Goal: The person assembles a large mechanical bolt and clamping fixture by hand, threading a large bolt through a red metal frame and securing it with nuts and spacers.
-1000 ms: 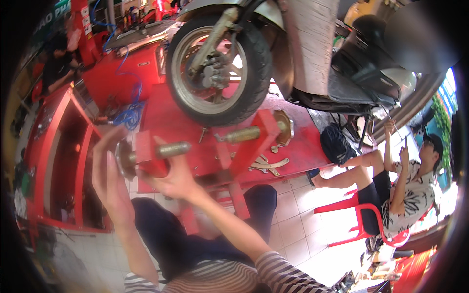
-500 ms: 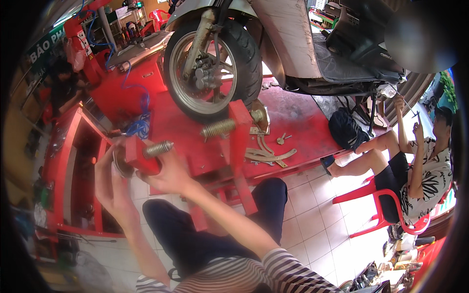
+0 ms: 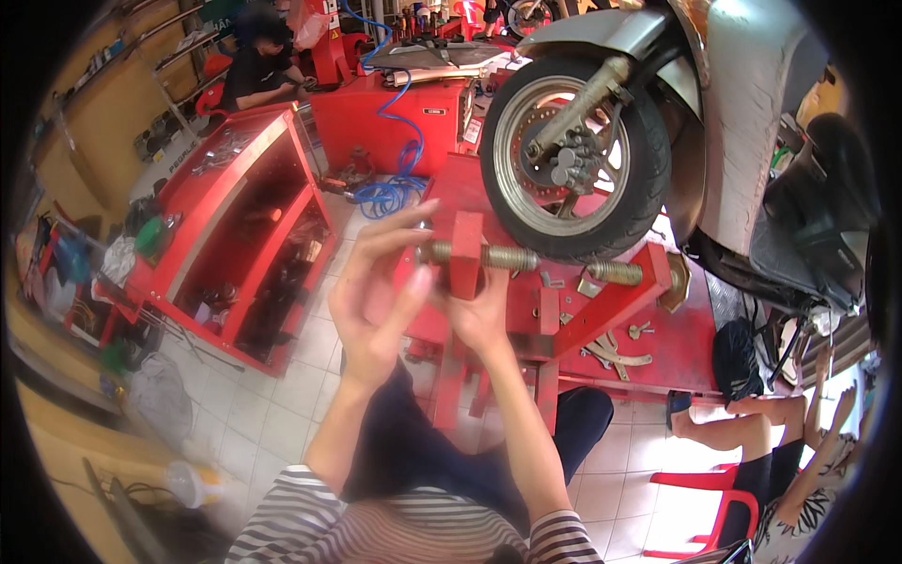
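My left hand (image 3: 371,305) curves its fingers and thumb around the outer end of a threaded clamp screw (image 3: 507,259), partly blurred. The screw passes through a red metal clamp post (image 3: 466,246). My right hand (image 3: 481,315) grips that post from below, just under the screw; some of its fingers are hidden behind the post. To the right, a second clamp screw (image 3: 615,273) runs through another red post (image 3: 611,315), with a round metal disc (image 3: 675,282) on its far side. Between the two posts there is a gap.
A scooter's front wheel (image 3: 578,160) stands on the red lift platform (image 3: 681,362), where curved metal strips (image 3: 615,355) and a key (image 3: 642,330) lie. At left are a red tool cabinet (image 3: 235,221) and a blue hose (image 3: 390,195). One person (image 3: 268,66) sits behind; another sits right on a red chair (image 3: 709,479).
My view has swung left, so the scene sits further right. My left hand has shifted its fingers around the screw's end. My right hand stays at the clamp post.
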A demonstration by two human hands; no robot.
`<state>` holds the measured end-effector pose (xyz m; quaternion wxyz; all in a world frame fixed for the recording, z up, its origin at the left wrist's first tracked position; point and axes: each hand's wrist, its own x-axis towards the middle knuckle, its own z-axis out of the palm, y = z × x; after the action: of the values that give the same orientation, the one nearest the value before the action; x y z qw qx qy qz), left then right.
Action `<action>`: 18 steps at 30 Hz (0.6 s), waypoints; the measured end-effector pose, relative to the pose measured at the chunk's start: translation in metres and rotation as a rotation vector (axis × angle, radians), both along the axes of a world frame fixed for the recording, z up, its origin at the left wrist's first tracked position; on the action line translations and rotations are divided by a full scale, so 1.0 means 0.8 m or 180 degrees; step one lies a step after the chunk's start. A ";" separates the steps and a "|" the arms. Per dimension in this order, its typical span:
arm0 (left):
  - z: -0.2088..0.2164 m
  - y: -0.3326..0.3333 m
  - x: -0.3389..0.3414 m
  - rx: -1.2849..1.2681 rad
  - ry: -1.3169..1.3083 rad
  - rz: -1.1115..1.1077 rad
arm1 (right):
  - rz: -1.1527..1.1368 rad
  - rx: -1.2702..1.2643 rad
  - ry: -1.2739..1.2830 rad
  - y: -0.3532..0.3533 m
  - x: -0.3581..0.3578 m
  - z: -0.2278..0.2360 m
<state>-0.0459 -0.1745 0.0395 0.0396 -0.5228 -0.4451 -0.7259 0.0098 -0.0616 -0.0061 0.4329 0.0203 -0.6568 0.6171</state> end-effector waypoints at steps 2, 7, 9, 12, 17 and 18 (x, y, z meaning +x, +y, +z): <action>-0.002 0.003 -0.001 0.0141 -0.0446 -0.0203 | -0.0025 0.0060 -0.0142 0.001 0.004 0.001; -0.007 0.001 -0.013 0.0076 0.0178 -0.0304 | 0.0168 -0.0276 0.0054 0.000 0.001 0.007; -0.014 -0.006 -0.026 0.0211 0.0459 -0.0418 | 0.0065 -0.0278 0.0029 0.000 0.000 0.006; -0.005 -0.009 -0.022 0.0038 -0.0199 -0.0319 | -0.0155 -0.0278 -0.0102 0.002 -0.003 0.012; -0.002 -0.007 -0.024 0.0262 0.0023 -0.0602 | -0.0288 -0.0216 -0.0281 0.005 -0.004 0.017; -0.004 -0.009 -0.026 0.0326 0.0078 -0.0544 | -0.0315 -0.0140 -0.0345 0.007 -0.004 0.013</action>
<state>-0.0670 -0.1820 0.0359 0.0096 -0.5650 -0.3608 -0.7420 0.0065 -0.0562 0.0046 0.4269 -0.0551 -0.6658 0.6094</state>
